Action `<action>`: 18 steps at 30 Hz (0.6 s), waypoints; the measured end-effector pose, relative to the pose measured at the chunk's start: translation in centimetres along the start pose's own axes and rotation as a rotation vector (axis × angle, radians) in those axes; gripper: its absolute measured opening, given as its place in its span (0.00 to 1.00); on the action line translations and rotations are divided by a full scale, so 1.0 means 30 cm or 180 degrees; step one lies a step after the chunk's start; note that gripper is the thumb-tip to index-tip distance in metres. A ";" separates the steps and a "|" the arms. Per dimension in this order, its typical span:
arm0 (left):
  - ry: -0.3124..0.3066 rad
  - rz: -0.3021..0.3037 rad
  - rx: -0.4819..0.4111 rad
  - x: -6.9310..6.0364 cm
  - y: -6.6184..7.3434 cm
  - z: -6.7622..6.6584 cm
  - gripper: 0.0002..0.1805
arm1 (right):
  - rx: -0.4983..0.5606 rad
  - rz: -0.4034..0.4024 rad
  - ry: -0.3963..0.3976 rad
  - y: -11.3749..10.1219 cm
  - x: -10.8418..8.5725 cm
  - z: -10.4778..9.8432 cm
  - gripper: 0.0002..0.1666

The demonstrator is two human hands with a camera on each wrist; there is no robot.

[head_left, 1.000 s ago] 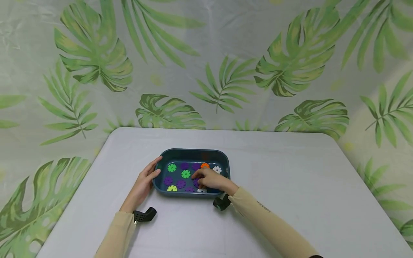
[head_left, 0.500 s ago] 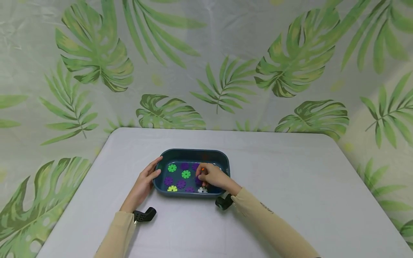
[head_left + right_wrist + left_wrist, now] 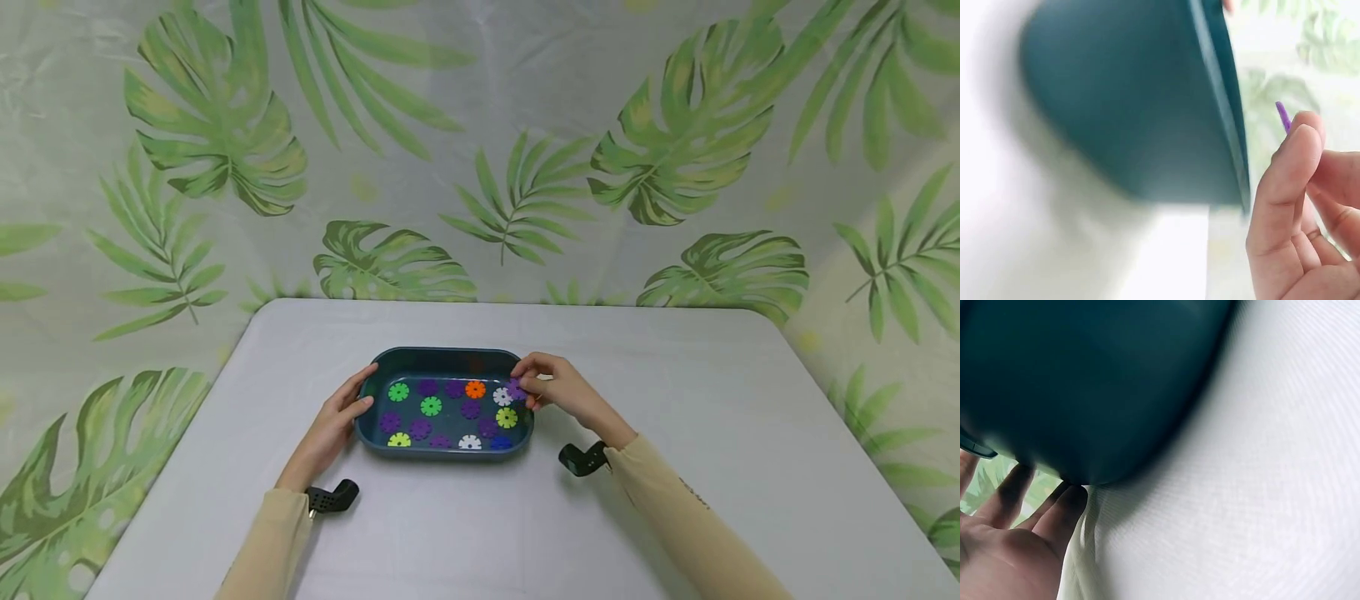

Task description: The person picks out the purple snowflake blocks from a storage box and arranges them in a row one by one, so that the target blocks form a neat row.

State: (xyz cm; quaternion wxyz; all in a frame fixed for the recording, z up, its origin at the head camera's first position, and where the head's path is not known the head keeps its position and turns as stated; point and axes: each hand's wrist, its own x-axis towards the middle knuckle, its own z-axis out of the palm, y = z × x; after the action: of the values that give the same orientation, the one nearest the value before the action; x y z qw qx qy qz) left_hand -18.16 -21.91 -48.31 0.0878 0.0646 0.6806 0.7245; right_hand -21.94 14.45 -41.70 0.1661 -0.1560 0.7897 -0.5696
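Note:
A dark teal tray (image 3: 442, 454) holds flat notched discs: several purple, two green (image 3: 431, 407), an orange one (image 3: 476, 389), white, yellow and blue ones. My left hand (image 3: 326, 429) rests on the tray's left end, its fingers against the wall; in the left wrist view the fingertips touch the tray (image 3: 1085, 381). Above the tray's right rim, my right hand (image 3: 562, 390) pinches a purple disc (image 3: 517, 389) between thumb and finger. The right wrist view shows that purple disc (image 3: 1282, 117) edge-on, beyond the fingertips, beside the tray (image 3: 1129, 112).
The tray stands on a white-covered table (image 3: 675, 400). Behind the table's far edge hangs a pale cloth (image 3: 525, 100) printed with green leaves. Each wrist carries a black camera mount, the left one (image 3: 333, 497) and the right one (image 3: 582, 459) low over the table.
My right hand has moved right, from inside the tray to over its right rim, with a purple disc lifted in its fingers. Discs it covered now show. The left hand has stayed against the tray.

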 end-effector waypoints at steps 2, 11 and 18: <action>-0.0004 -0.0002 0.0005 -0.002 0.000 -0.002 0.30 | 0.0041 0.0041 0.0146 0.031 -0.012 -0.042 0.11; 0.0000 0.0004 -0.0006 -0.011 -0.002 -0.004 0.29 | -0.0048 0.0541 0.0452 0.172 -0.025 -0.128 0.13; 0.0006 -0.0015 -0.0001 -0.008 -0.001 0.000 0.29 | -0.0413 0.0770 0.0502 0.213 -0.006 -0.114 0.13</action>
State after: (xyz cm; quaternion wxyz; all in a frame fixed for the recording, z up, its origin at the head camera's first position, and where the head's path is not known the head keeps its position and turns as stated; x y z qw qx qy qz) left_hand -17.92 -21.97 -48.34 0.0889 0.0622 0.6807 0.7245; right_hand -23.65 19.35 -46.74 0.1605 -0.0250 0.8484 -0.5038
